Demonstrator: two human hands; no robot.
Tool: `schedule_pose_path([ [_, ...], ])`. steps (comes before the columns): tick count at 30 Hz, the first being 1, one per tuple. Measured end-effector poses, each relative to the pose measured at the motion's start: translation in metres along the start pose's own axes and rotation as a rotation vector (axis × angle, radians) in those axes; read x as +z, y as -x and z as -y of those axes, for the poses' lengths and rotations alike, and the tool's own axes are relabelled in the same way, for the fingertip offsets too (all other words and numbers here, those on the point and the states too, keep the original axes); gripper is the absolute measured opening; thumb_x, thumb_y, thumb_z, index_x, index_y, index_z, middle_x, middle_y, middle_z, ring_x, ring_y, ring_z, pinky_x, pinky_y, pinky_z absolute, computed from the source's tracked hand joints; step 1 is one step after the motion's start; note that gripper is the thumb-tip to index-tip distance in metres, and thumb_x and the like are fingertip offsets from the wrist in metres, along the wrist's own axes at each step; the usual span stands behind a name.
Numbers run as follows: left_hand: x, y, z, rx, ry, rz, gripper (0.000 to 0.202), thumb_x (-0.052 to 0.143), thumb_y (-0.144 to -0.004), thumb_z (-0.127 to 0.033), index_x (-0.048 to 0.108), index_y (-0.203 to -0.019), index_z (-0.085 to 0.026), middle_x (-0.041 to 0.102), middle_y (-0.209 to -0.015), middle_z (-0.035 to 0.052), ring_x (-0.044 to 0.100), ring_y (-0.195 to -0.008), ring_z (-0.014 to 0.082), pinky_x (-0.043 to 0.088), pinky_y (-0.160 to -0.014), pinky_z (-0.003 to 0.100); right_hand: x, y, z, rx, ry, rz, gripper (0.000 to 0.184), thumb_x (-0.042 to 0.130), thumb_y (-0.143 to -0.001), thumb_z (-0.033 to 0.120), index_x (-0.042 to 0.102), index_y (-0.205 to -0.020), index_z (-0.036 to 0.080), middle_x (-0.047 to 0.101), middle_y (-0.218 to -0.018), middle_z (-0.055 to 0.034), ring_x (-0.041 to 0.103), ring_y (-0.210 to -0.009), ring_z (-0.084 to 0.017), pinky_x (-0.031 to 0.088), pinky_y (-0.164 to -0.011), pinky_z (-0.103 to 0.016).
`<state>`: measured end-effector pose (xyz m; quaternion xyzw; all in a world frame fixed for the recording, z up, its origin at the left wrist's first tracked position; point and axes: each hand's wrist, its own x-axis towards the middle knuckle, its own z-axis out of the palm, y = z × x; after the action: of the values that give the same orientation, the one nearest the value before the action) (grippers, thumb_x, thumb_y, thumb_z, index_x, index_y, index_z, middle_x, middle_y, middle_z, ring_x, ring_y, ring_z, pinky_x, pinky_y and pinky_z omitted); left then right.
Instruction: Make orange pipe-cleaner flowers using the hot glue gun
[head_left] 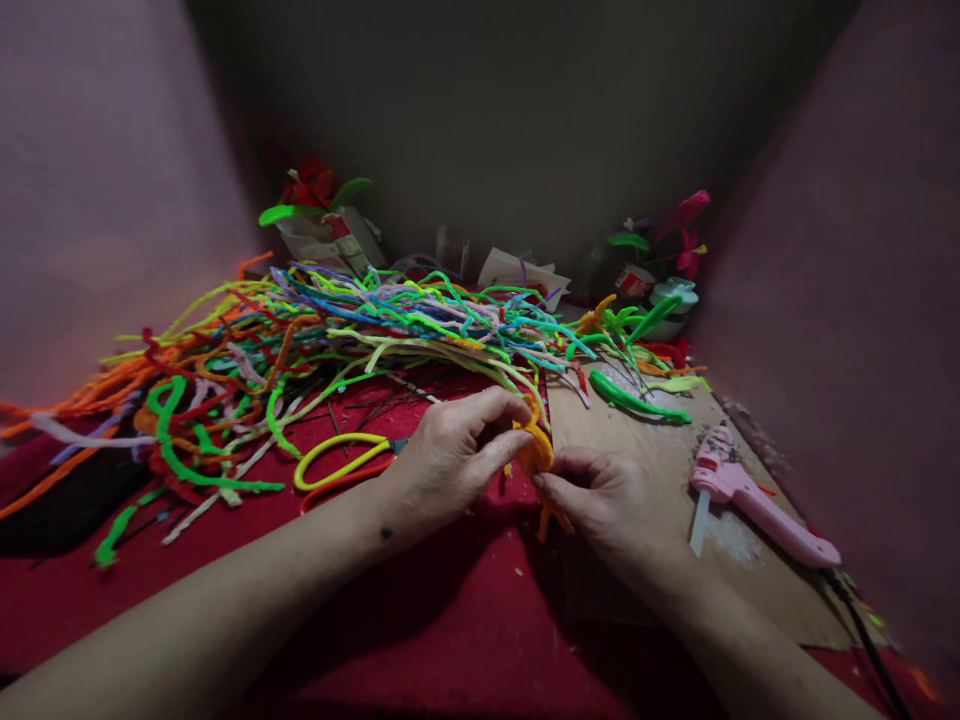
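Observation:
Between my two hands is an orange pipe-cleaner piece (pixel 535 452), bent into loops, with loose ends hanging below. My left hand (pixel 457 445) pinches its upper left part between thumb and fingers. From the lower right, my right hand (pixel 607 500) grips it with thumb and forefinger. The piece is held up over the red cloth (pixel 465 620), near the left edge of a cardboard sheet (pixel 630 455). Just behind my left wrist lie scissors (pixel 341 460) with yellow and red handles, their blades partly hidden by the hand.
A large heap of coloured pipe cleaners (pixel 420 310) spreads across the back and left. On the cardboard rest a pink glue gun (pixel 757 500), its cord running to the front right, and a green pipe-cleaner leaf (pixel 637 400). Pipe-cleaner flowers (pixel 311 185) stand at the back; walls rise on both sides.

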<state>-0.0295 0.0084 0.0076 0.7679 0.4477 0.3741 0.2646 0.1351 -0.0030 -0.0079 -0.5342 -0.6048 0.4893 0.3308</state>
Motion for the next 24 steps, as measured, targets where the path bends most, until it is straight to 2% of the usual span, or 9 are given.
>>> schedule_pose_path([
  [5, -0.001, 0.001, 0.0, 0.107, -0.143, -0.062, 0.009, 0.05, -0.082, -0.019, 0.059, -0.08, -0.016, 0.063, -0.075, 0.0013, 0.057, -0.066, 0.0097, 0.042, -0.064, 0.018, -0.002, 0.0, -0.002, -0.008, 0.003, -0.024, 0.013, 0.058, -0.07, 0.022, 0.068, -0.063, 0.017, 0.059, -0.055, 0.001, 0.05, -0.049, -0.011, 0.037, -0.045, -0.022],
  [7, -0.001, 0.002, 0.001, 0.151, -0.175, -0.092, 0.009, 0.049, -0.082, -0.017, 0.058, -0.081, -0.016, 0.063, -0.074, 0.0017, 0.057, -0.067, 0.0097, 0.042, -0.064, 0.018, -0.002, -0.002, -0.004, 0.024, -0.053, -0.039, 0.012, 0.06, -0.07, 0.025, 0.068, -0.073, 0.016, 0.061, -0.059, 0.0002, 0.051, -0.05, -0.011, 0.038, -0.045, -0.022],
  [10, 0.0, 0.004, 0.002, 0.196, -0.228, -0.119, 0.011, 0.047, -0.083, -0.017, 0.057, -0.08, -0.016, 0.061, -0.072, 0.002, 0.057, -0.066, 0.0098, 0.042, -0.063, 0.018, -0.001, -0.004, -0.007, 0.043, -0.199, -0.066, 0.029, 0.068, -0.066, 0.029, 0.062, -0.091, 0.016, 0.06, -0.058, 0.0026, 0.05, -0.048, -0.01, 0.037, -0.045, -0.022],
  [12, 0.0, 0.005, 0.001, 0.215, -0.271, -0.135, 0.011, 0.046, -0.084, -0.018, 0.057, -0.08, -0.016, 0.061, -0.071, 0.0019, 0.057, -0.066, 0.0103, 0.043, -0.063, 0.019, -0.001, -0.005, -0.008, 0.026, -0.289, -0.085, 0.033, 0.072, -0.061, 0.029, 0.058, -0.089, 0.017, 0.056, -0.055, 0.0051, 0.048, -0.046, -0.009, 0.035, -0.044, -0.021],
  [14, 0.0, 0.006, 0.001, 0.226, -0.296, -0.154, 0.012, 0.046, -0.084, -0.019, 0.057, -0.081, -0.017, 0.06, -0.071, 0.0021, 0.057, -0.066, 0.0108, 0.043, -0.063, 0.019, -0.001, -0.006, -0.006, 0.01, -0.338, -0.115, 0.03, 0.074, -0.059, 0.029, 0.055, -0.079, 0.018, 0.056, -0.057, 0.0048, 0.049, -0.048, -0.009, 0.036, -0.045, -0.021],
  [16, -0.001, 0.006, 0.0, 0.214, -0.292, -0.181, 0.012, 0.047, -0.083, -0.02, 0.058, -0.081, -0.017, 0.061, -0.073, 0.0024, 0.057, -0.067, 0.0108, 0.043, -0.064, 0.019, -0.001, -0.005, -0.003, 0.003, -0.345, -0.158, 0.026, 0.074, -0.058, 0.029, 0.054, -0.071, 0.018, 0.058, -0.062, 0.0028, 0.05, -0.052, -0.009, 0.038, -0.047, -0.021],
  [19, -0.005, 0.004, -0.002, 0.162, -0.243, -0.215, 0.011, 0.049, -0.082, -0.019, 0.059, -0.08, -0.017, 0.062, -0.074, 0.0022, 0.057, -0.067, 0.0105, 0.043, -0.064, 0.019, -0.003, -0.005, 0.001, -0.029, -0.34, -0.216, 0.022, 0.072, -0.059, 0.028, 0.056, -0.07, 0.018, 0.06, -0.068, 0.0007, 0.051, -0.056, -0.01, 0.04, -0.05, -0.022],
  [24, -0.011, -0.003, -0.005, -0.029, -0.021, -0.198, 0.011, 0.053, -0.079, -0.023, 0.061, -0.076, -0.016, 0.063, -0.072, 0.0005, 0.056, -0.065, 0.0102, 0.043, -0.063, 0.019, -0.009, -0.004, -0.001, -0.083, -0.283, -0.271, 0.019, 0.069, -0.064, 0.029, 0.056, -0.073, 0.019, 0.055, -0.063, 0.0026, 0.047, -0.053, -0.01, 0.038, -0.049, -0.023],
])
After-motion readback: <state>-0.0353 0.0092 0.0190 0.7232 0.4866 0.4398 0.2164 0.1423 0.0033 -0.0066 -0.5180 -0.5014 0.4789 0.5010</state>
